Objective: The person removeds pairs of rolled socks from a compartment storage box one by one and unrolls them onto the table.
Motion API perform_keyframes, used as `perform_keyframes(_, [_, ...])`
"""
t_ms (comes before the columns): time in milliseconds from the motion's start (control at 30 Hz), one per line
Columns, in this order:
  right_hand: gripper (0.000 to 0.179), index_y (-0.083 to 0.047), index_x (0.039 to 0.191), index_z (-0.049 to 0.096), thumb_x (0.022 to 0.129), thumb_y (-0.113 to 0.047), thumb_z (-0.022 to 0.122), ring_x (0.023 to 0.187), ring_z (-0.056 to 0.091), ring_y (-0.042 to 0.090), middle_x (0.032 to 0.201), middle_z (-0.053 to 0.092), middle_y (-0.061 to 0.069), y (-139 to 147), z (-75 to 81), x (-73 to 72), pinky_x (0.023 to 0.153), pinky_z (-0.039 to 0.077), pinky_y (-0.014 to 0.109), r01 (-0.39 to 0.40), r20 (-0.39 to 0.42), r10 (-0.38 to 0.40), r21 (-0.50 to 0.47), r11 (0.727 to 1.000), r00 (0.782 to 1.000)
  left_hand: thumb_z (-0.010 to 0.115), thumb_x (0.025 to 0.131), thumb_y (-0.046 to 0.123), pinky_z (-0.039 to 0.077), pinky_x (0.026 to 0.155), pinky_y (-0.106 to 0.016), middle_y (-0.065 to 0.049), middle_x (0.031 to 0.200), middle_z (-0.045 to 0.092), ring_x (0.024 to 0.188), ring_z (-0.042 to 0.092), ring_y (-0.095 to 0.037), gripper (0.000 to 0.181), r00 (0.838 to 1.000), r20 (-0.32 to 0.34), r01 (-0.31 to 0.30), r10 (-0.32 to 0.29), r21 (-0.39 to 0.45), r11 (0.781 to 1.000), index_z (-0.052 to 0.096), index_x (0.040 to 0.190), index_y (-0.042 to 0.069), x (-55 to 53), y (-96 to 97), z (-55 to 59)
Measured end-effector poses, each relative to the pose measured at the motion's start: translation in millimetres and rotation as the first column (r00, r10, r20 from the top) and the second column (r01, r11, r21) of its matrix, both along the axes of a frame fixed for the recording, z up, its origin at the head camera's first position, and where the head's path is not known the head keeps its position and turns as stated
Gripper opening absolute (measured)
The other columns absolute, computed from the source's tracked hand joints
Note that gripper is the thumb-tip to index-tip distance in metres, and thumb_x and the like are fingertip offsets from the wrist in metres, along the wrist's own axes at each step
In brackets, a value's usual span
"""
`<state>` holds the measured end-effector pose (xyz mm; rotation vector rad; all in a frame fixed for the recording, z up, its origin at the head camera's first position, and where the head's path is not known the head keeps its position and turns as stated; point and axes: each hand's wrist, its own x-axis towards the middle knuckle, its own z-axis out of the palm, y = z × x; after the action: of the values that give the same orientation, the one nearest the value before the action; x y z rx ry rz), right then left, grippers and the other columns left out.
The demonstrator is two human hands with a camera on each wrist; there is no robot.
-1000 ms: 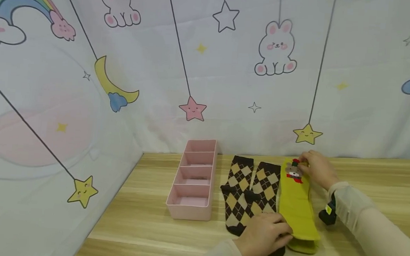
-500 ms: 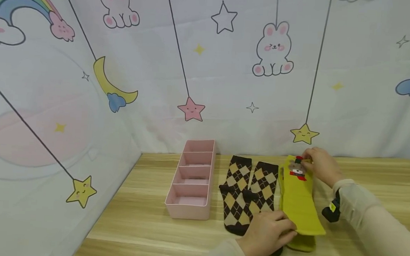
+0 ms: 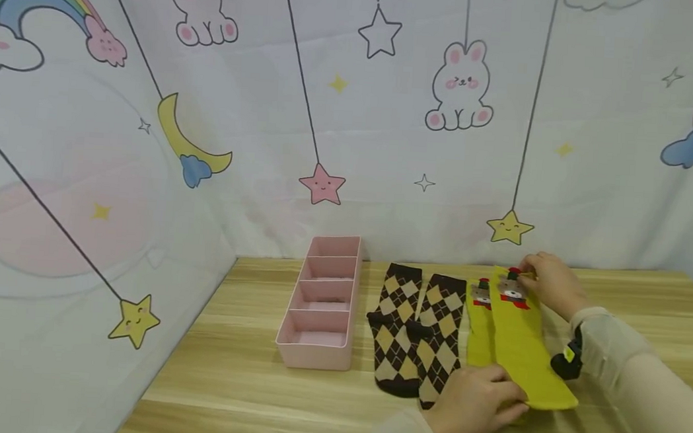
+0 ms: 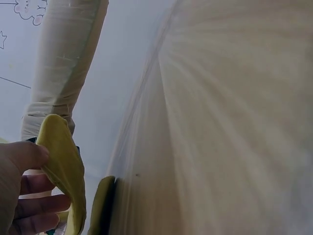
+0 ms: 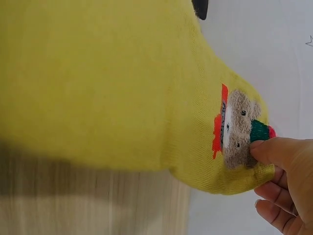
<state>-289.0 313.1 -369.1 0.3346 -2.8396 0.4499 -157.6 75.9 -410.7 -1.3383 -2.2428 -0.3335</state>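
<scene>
Yellow sock (image 3: 520, 343) pinched at both ends by left hand (image 3: 478, 407) and right hand (image 3: 547, 282).

Pink plastic four-compartment organiser tray (image 3: 318, 337) is sitting on light wooden tabletop (image 3: 241, 382), left of the fingers. Pair of brown-and-tan argyle socks (image 3: 413, 333) is lying just left of them.

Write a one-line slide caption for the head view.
Both hands, left hand and right hand, lift a yellow bear sock off its mate, beside argyle socks and a pink divided tray.
</scene>
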Motion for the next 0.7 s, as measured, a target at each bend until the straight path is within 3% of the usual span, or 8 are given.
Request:
perform_keyframes(433, [0.016, 0.006, 0.094, 0.063, 0.084, -0.005, 0.068, 0.08, 0.056, 0.033, 0.087, 0.06, 0.02, 21, -11.8, 1.8, 0.074, 0.049, 0.051, 0.044, 0.04, -0.044, 0.01, 0.999, 0.998, 0.057, 0.094, 0.043, 0.033, 0.062, 0.001, 0.023, 0.094, 0.066, 0.077, 0.055, 0.014, 0.017, 0.995, 0.097, -0.019, 0.03, -0.111, 0.994, 0.071, 0.101, 0.036, 2.5, 21.9, -4.7])
perform_keyframes(700, [0.016, 0.006, 0.095, 0.063, 0.085, -0.005, 0.067, 0.083, 0.057, 0.035, 0.091, 0.061, 0.022, 29, -20.8, 2.1, 0.076, 0.049, 0.052, 0.06, 0.041, -0.06, 0.016, 0.998, 0.997, 0.055, 0.094, 0.047, 0.032, 0.059, 0.0, 0.027, 0.094, 0.064, 0.075, 0.052, 0.016, 0.019, 0.995, 0.089, -0.035, 0.053, -0.192, 0.981, 0.07, 0.103, 0.041, 3.4, 32.2, -9.2])
